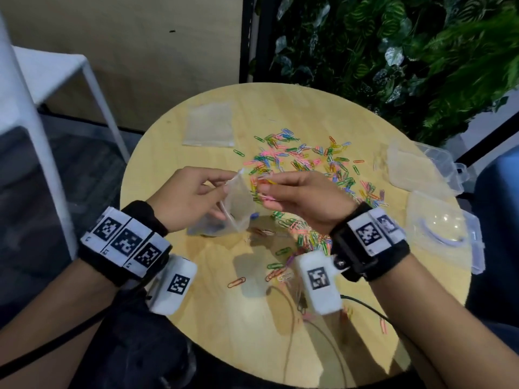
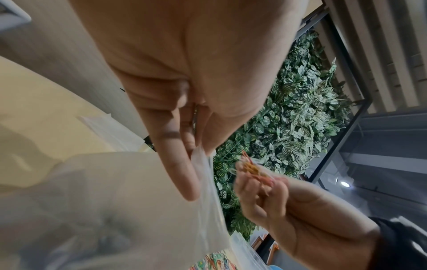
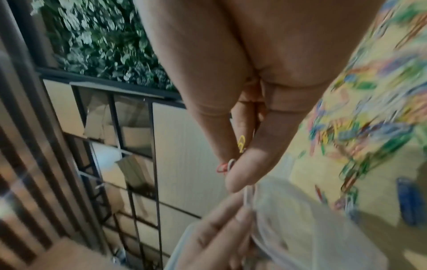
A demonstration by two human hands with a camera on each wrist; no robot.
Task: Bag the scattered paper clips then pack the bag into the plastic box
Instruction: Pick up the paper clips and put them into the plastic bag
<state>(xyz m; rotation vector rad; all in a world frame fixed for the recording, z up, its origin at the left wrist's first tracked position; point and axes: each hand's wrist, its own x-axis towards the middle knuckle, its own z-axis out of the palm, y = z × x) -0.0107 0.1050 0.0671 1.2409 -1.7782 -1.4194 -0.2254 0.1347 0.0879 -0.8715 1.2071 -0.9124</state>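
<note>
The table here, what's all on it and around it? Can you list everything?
Round table: one, light wood, under everything.
Loose paper clips: too many to count, mixed colours, scattered across the table's middle and near edge.
Held bag: one, clear, held above the table, mouth open.
Pinched paper clips: a few, orange and pink, at the bag's mouth.
Spare bags: clear, flat, far left; number unclear.
Plastic boxes: two, clear, right edge.
Plant wall: green, behind.
Left hand: pinches the bag's rim.
Right hand: pinches the clips.
</note>
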